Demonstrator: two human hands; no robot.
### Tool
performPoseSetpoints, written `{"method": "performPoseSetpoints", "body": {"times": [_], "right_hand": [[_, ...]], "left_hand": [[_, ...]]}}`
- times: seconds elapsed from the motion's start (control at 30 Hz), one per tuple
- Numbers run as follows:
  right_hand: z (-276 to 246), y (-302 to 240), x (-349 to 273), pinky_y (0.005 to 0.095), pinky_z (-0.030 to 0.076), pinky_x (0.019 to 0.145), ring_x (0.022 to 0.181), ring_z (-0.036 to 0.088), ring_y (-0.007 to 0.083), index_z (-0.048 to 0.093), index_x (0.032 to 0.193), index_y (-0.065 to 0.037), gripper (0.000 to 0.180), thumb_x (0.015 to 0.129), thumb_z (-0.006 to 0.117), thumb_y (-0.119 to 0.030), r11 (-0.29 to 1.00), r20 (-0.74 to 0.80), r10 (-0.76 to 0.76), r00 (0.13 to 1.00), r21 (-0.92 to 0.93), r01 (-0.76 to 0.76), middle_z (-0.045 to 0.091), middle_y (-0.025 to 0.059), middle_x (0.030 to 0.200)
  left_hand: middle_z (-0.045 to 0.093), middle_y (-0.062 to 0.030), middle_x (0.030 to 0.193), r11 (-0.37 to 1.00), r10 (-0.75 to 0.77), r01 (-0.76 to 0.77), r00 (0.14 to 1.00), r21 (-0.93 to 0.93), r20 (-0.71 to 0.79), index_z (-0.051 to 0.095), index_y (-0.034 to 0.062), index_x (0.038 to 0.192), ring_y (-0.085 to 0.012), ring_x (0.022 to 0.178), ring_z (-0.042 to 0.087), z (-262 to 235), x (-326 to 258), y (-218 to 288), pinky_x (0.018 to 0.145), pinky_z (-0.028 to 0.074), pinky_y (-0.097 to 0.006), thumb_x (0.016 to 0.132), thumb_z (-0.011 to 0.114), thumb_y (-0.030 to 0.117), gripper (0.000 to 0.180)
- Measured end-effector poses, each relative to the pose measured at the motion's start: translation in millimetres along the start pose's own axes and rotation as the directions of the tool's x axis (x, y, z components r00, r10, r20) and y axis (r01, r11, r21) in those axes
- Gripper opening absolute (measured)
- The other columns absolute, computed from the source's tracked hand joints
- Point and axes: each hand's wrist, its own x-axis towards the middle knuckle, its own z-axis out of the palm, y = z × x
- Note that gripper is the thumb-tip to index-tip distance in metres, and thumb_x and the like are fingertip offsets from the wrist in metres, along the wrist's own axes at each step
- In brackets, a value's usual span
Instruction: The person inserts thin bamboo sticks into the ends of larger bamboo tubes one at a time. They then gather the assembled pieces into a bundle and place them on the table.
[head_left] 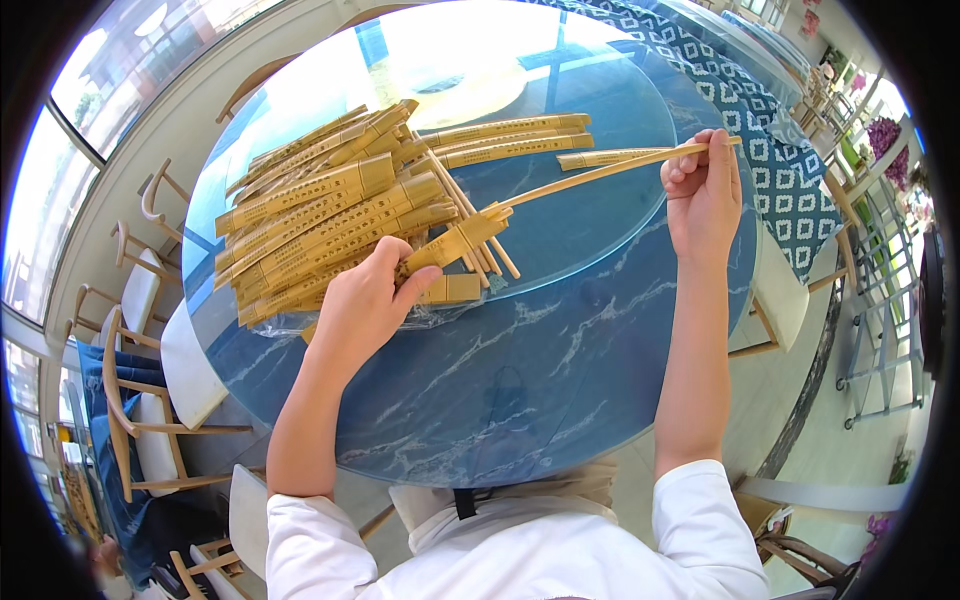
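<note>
My left hand [368, 295] grips a tan paper chopstick sleeve [458, 238] between thumb and fingers, its open end turned to the right. Out of that end, a pair of wooden chopsticks [590, 180] slants up to my right hand [706, 190], which pinches the far ends. The sleeve hides the chopsticks' other ends. Beside and beneath my left hand lies a heap of printed sleeves [315, 215], some on clear plastic. Several bare chopsticks [497, 240] rest just beyond the gripped sleeve. Farther back, more sleeves [515, 140] lie side by side, with a single sleeve [600, 159] nearer my right hand.
Everything lies on a round blue marbled table [480, 400] with a glass turntable [625, 235]. Wooden chairs [150, 400] stand at the left. A patterned blue cloth [775, 150] hangs at the right, with a metal rack [885, 330] beyond.
</note>
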Motion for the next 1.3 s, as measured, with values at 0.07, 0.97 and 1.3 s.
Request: {"method": "performPoseSetpoints", "body": {"times": [0.07,0.97,1.3], "right_hand": [[3,1,-2,0.0278,0.044,0.058,0.062,0.054,0.0111,0.061,0.101,-0.007,0.029,0.112,0.057,-0.032,0.999,-0.040,-0.021,0.999,0.031,0.022,0.058,0.0022,0.071],[37,49,-26,0.0229,0.056,0.059,0.068,0.067,0.0100,0.048,0.138,0.008,0.057,0.098,0.078,-0.021,0.907,-0.155,0.234,0.960,-0.320,-0.273,0.068,0.0072,0.083],[76,59,-71,0.0294,0.060,0.085,0.111,0.070,0.0155,0.055,0.150,0.000,0.050,0.112,0.055,-0.033,0.826,0.202,0.454,0.868,-0.461,-0.325,0.069,0.0123,0.136]], "left_hand": [[0.066,-0.0159,0.077,1.000,-0.003,0.003,1.000,0.002,0.007,0.055,0.0061,0.107,-0.0387,0.071,0.067,-1,-1,1,0.063,0.052,-0.044,0.100,0.073,0.040,0.039],[0.069,-0.0131,0.077,0.994,0.113,-0.112,0.987,0.018,-0.117,0.057,0.0074,0.106,-0.0340,0.070,0.070,8,-4,3,0.061,0.054,-0.042,0.097,0.077,0.033,0.034],[0.069,-0.0139,0.076,0.997,0.077,-0.076,0.988,0.012,-0.133,0.057,0.0074,0.106,-0.0348,0.071,0.071,8,-2,1,0.061,0.054,-0.043,0.099,0.075,0.030,0.030]]}}
